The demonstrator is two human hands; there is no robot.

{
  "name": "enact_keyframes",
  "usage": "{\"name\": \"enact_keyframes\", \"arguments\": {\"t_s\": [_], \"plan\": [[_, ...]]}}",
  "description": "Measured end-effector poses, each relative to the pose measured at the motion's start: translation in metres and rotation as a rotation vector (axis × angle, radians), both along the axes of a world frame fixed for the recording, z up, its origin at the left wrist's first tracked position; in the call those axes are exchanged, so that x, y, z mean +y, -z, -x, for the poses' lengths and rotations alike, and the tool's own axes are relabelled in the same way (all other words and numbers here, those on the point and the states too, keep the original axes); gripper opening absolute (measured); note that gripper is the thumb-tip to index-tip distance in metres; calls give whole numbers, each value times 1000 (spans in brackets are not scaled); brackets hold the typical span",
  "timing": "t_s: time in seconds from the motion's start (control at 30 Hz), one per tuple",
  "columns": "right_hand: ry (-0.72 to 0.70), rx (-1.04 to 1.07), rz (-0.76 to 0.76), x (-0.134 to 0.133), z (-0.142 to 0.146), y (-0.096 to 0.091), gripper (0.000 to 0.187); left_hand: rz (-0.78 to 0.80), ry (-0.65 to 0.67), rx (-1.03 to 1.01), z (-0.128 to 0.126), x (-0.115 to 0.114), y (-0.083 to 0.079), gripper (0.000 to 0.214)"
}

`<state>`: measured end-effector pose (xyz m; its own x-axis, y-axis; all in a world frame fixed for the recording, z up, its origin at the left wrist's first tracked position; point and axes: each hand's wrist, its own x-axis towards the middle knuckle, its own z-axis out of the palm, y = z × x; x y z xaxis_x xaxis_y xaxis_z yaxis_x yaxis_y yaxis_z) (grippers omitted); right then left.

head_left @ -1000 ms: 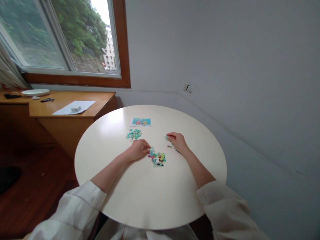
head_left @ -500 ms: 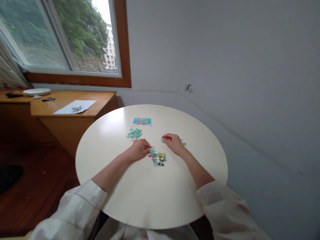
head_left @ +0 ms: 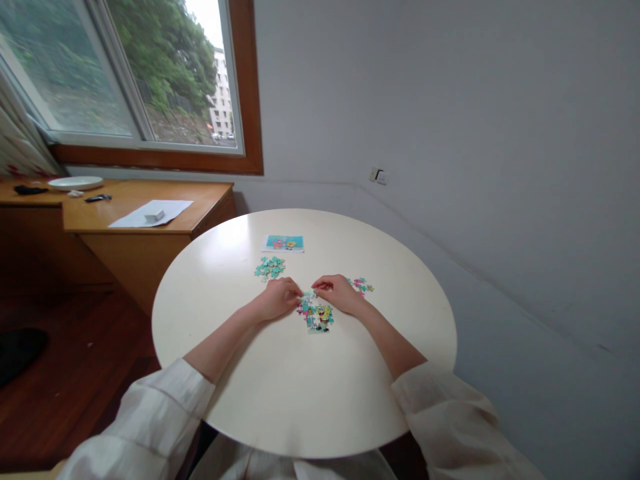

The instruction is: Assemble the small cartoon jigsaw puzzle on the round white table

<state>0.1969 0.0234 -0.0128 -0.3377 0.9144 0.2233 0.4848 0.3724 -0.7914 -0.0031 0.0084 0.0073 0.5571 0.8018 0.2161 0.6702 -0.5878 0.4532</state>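
A partly joined jigsaw puzzle (head_left: pixel 320 319) with a yellow cartoon figure lies flat at the middle of the round table. My left hand (head_left: pixel 278 297) rests at its upper left edge, fingers curled together and the tips against the puzzle's top left pieces. My right hand (head_left: pixel 338 292) is just above the puzzle's top edge, thumb and forefinger pinched on a small teal puzzle piece (head_left: pixel 314 293). Partly behind this hand, several loose pink and teal pieces (head_left: pixel 361 285) lie to the right. A heap of teal pieces (head_left: pixel 270 267) sits beyond my left hand.
A picture card (head_left: pixel 284 243) with cartoon figures lies at the far side of the white round table (head_left: pixel 300 393). On the left, a wooden desk (head_left: pixel 210 207) holds a paper sheet (head_left: pixel 175 210) with a small white box, and a white plate (head_left: pixel 75 182).
My right hand has moved left and slightly nearer, bringing the puzzle piece to the top edge of the joined puzzle. More of the loose pieces on the right now show. My left hand stays put.
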Motion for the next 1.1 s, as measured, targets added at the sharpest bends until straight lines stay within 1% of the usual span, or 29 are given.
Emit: {"name": "enact_keyframes", "arguments": {"t_s": [0.37,0.67,1.1], "plan": [[-2,9,14,-4,4,-5,14,-9,5,3,0,-1,0,16],[4,-4,-19,-4,6,-3,11,-1,2,-6,1,0,2,16],[20,-51,-33,-7,9,-8,10,-3,-10,-5,0,1,2,17]]}}
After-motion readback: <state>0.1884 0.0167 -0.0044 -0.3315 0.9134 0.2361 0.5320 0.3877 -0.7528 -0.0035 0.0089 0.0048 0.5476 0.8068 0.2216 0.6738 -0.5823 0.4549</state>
